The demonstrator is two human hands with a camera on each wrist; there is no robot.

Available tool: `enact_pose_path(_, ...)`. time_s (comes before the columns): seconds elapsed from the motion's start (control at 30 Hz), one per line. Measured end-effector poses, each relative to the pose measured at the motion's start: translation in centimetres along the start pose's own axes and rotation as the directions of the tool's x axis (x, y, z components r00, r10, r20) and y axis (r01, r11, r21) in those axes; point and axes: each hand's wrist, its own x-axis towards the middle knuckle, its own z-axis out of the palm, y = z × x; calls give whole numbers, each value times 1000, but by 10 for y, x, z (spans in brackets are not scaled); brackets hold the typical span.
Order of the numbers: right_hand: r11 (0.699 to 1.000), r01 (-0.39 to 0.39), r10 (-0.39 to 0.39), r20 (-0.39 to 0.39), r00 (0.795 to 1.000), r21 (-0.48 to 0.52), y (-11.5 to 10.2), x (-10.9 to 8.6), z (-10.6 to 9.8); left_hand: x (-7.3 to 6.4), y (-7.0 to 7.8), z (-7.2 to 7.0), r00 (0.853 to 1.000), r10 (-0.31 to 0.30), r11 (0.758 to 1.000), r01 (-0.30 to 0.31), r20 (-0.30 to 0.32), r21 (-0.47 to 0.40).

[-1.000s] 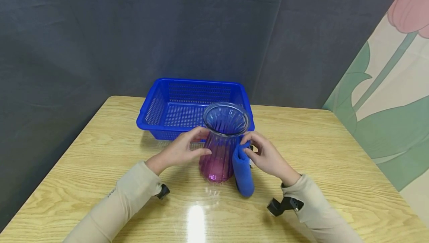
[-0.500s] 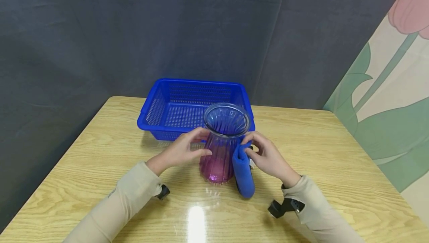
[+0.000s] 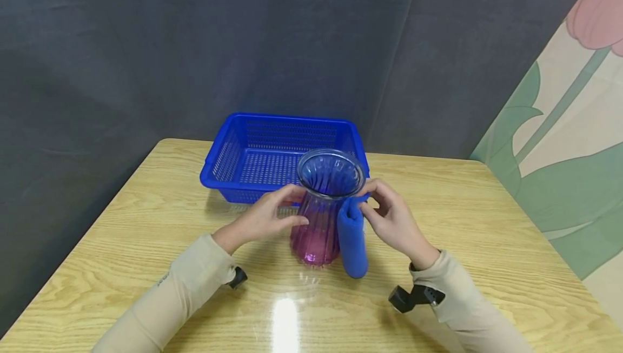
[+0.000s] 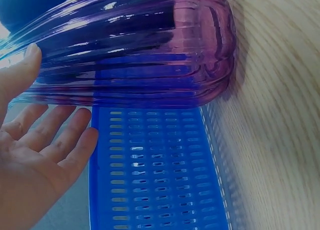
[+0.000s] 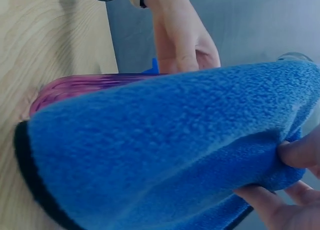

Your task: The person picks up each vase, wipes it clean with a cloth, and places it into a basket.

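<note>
A ribbed glass vase [image 3: 318,228], blue at its flared mouth and pink at the base, stands upright on the table. My left hand [image 3: 263,215] is at its left side. The thumb lies over the near face, and the relaxed fingertips come up to the glass farther back, as the left wrist view [image 4: 45,155] shows. On the vase's right, my right hand [image 3: 391,215] pinches the top of a folded blue cloth [image 3: 353,245] between thumb and fingers. In the right wrist view the cloth [image 5: 150,135] looks fluffy with dark edging, and it hides much of the vase.
A blue plastic basket [image 3: 219,184] with slotted walls stands right behind the vase on the wood-grain table [image 3: 160,255]. A dark curtain [image 3: 204,45] hangs beyond the table's back edge. A flower-patterned cloth [image 3: 564,180] is at the right.
My right hand has moved slightly up and to the right with the cloth, whose lower end has risen and swung a little left. My left hand and the vase stay nearly in place.
</note>
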Motion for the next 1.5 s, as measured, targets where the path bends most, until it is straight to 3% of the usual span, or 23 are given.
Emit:
enact_pose_path(0.23, 994, 66, -59, -81, 995, 89, -5, 5, 0, 0, -1, 1, 1000, -12, 1000, 12, 5, -3)
enact_pose_path(0.6, 996, 12, -18, -69, 997, -87, -15, 0, -9, -1, -1, 1, 1000, -9, 1000, 9, 0, 2)
enact_pose_path(1.03, 976, 46, -62, -72, 995, -213, -21, -5, -28, -1, 0, 2, 1000, -26, 1000, 26, -2, -4)
enact_pose_path(1.17, 955, 42, -70, -84, 994, -295, -19, -6, -33, -2, 1, 1, 999, -33, 999, 33, -2, -2)
enact_pose_path(1.33, 899, 32, -80, -94, 992, -436, -18, -7, -39, -2, 1, 1, 999, -33, 999, 33, -4, -1)
enact_pose_path(1.5, 863, 21, -90, -114, 989, -505, -16, -8, -47, -1, 1, 1, 1000, -28, 1000, 28, -2, -4)
